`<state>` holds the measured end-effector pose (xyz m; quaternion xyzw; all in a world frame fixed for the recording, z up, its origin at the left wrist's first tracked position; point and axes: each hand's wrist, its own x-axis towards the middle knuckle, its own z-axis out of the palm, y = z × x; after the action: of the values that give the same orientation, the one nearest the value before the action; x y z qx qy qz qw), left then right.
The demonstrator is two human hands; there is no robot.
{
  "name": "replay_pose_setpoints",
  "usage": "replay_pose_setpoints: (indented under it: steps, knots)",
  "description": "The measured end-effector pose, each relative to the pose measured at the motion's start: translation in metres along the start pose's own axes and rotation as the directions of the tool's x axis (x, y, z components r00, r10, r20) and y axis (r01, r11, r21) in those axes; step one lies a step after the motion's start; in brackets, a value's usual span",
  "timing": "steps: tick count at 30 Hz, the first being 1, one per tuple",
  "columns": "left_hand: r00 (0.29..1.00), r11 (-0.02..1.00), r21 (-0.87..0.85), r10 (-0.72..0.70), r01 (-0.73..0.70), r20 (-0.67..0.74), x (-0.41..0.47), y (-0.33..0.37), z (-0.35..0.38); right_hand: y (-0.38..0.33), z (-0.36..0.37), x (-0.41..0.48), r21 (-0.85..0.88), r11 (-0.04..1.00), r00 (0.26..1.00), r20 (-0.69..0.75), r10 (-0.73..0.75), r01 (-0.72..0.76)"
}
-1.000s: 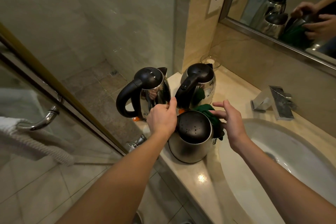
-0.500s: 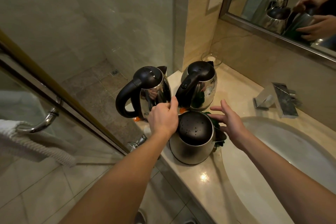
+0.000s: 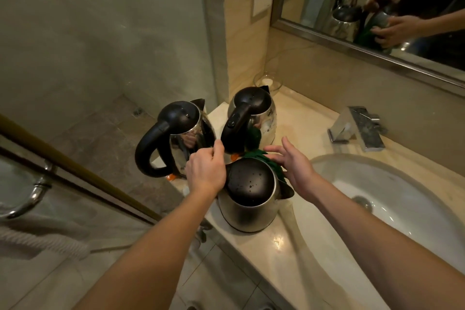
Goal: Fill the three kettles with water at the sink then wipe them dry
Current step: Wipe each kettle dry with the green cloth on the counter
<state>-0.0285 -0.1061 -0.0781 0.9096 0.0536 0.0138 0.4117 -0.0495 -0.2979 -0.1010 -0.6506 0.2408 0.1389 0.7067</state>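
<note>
**Near kettle: braced at the handle, cloth on its far side**

- Position: all three kettles stand upright in a tight cluster on the table, left of the basin. The near kettle is at the front edge. The left rear kettle and right rear kettle stand just behind it.
- My left hand sits at the near kettle's left side, fingers curled. I take it to be wrapped round the handle, though the hand itself hides the handle. I judge this grip is there to stop the pot turning or sliding while the other side gets rubbed.
- My right hand has its fingers straight and spread, nothing pinched. They lie on the green cloth, which is bunched against the kettle's far shoulder. A flat hand suits pressing cloth onto a curved wall.
- The spout points right, toward the basin, with the handle away from it.
- Look of the near kettle: brushed steel body, rounded, with a black domed lid shut. The lid carries scattered water drops, so I judge the wiping is not finished. I cannot tell the water level inside.
- Both rear kettles are polished steel with black lids and looped black handles, and neither hand is on them.
- The tap shows no visible stream.
</note>
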Motion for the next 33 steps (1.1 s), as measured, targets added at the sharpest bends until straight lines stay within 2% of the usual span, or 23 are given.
replay_pose_setpoints:
  steps: [5,8,16,22,28,33]
  knots:
    - [1.000,0.998,0.058,-0.019,0.019,-0.004,0.001,0.003,-0.001,-0.004,0.009,0.004,-0.112,0.993,0.999,0.023,0.039,-0.037]
    - [0.999,0.997,0.069,-0.035,0.036,-0.014,0.000,0.004,-0.002,-0.010,0.011,0.003,-0.147,0.989,0.999,0.040,0.009,-0.003]
    - [0.998,0.997,0.050,-0.057,0.057,0.000,0.004,0.004,-0.001,-0.013,0.011,0.004,-0.112,0.985,0.991,0.063,-0.121,0.128]
    - [0.999,0.999,0.027,-0.036,0.036,0.015,0.008,0.004,0.000,-0.007,0.009,0.009,-0.144,0.987,0.995,0.070,-0.065,0.075]
    - [0.998,0.994,0.110,-0.026,0.020,0.050,0.008,0.009,-0.005,-0.010,0.020,0.011,-0.220,0.975,0.993,0.113,0.032,-0.006]
    - [0.996,0.977,0.214,-0.021,0.002,0.085,0.012,0.007,-0.004,-0.021,0.024,0.011,-0.213,0.974,0.992,0.111,-0.058,0.081]
